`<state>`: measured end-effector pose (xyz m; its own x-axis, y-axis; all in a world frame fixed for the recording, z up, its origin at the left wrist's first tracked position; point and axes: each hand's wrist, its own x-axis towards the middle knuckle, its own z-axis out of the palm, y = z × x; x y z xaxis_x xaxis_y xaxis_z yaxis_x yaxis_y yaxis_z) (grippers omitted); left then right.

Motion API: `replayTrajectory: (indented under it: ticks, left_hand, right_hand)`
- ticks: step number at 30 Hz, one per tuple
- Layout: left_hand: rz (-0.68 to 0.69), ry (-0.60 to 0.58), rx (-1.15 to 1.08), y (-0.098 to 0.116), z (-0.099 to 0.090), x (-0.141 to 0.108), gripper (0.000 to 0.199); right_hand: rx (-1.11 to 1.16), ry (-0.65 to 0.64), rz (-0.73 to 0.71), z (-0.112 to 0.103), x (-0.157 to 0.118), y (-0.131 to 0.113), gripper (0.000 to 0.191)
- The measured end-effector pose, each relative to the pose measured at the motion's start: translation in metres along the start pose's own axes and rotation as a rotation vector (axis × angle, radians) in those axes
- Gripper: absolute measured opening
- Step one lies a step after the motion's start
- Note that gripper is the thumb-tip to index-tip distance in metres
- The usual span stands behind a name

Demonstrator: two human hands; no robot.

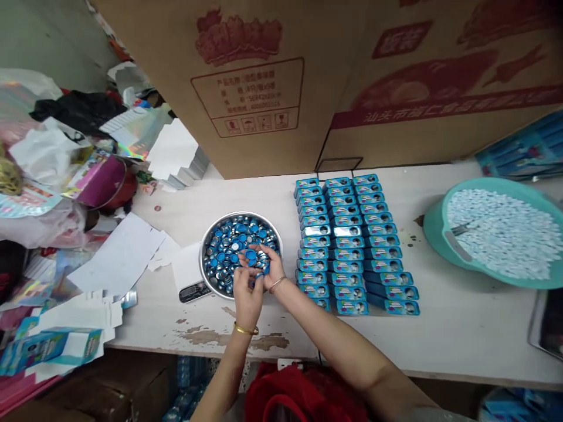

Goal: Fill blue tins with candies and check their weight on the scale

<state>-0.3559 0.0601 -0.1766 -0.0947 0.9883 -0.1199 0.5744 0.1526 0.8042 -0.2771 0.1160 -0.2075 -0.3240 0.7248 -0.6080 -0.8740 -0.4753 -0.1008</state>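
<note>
A metal bowl (203, 271) holds many small round blue-and-silver caps (225, 246). Over its right side, my right hand (273, 265) is turned palm up and cupped around several caps. Close beside it, my left hand (247, 290) has its fingers closed in a pinch at the blue caps by the right fingers; the exact grip is partly hidden. Under the bowl's lower left, a black panel with a small display (193, 292) sticks out, like that of a scale. Right of the hands stand rows of narrow blue printed boxes (347, 266).
A large cardboard carton (272, 152) stands along the back. At the right is a turquoise basin (440, 234) full of small white pieces. White paper sheets (118, 258), flattened blue boxes (44, 349) and bags crowd the left. The table's front edge has worn paint.
</note>
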Motion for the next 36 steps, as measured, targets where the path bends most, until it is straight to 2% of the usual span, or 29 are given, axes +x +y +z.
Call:
replayTrajectory:
  ticks: [2, 5, 8, 11, 16, 19, 21, 25, 28, 31, 34, 36]
  left_hand:
    - [0.068, -0.030, -0.017, 0.013, 0.001, -0.003, 0.005]
    - [0.095, -0.106, -0.109, 0.035, 0.003, 0.003, 0.011]
    - [0.121, -0.142, -0.060, 0.057, 0.016, 0.038, 0.017]
    - [0.167, -0.176, 0.066, 0.079, 0.054, 0.100, 0.015]
    - [0.202, -0.233, 0.250, 0.114, 0.143, 0.209, 0.003]
    - [0.181, -0.250, 0.396, 0.128, 0.183, 0.253, 0.003]
    - [0.154, -0.280, 0.491, 0.133, 0.200, 0.272, 0.003]
    - [0.106, -0.396, 0.658, 0.133, 0.215, 0.295, 0.013]
    - [0.083, -0.477, 0.748, 0.130, 0.217, 0.306, 0.022]
    - [0.079, -0.505, 0.801, 0.128, 0.218, 0.314, 0.031]
    - [0.116, -0.479, 0.806, 0.131, 0.215, 0.307, 0.034]
    - [0.179, -0.435, 0.780, 0.135, 0.209, 0.290, 0.034]
  right_hand:
    - [0.024, 0.002, -0.039, -0.001, -0.010, -0.011, 0.025]
    - [0.058, 0.020, -0.107, -0.011, -0.032, -0.039, 0.023]
    - [0.065, 0.054, -0.162, -0.029, -0.059, -0.075, 0.021]
    - [0.059, 0.081, -0.197, -0.049, -0.082, -0.108, 0.020]
    - [0.054, 0.099, -0.246, -0.068, -0.095, -0.146, 0.020]
    - [0.053, 0.124, -0.282, -0.072, -0.091, -0.162, 0.020]
    - [0.052, 0.138, -0.301, -0.072, -0.087, -0.173, 0.021]
    - [0.051, 0.156, -0.319, -0.068, -0.077, -0.193, 0.023]
    - [0.050, 0.168, -0.321, -0.065, -0.068, -0.206, 0.024]
    - [0.054, 0.177, -0.336, -0.062, -0.056, -0.214, 0.024]
    - [0.059, 0.181, -0.353, -0.062, -0.044, -0.220, 0.025]
    - [0.059, 0.185, -0.368, -0.063, -0.038, -0.223, 0.025]
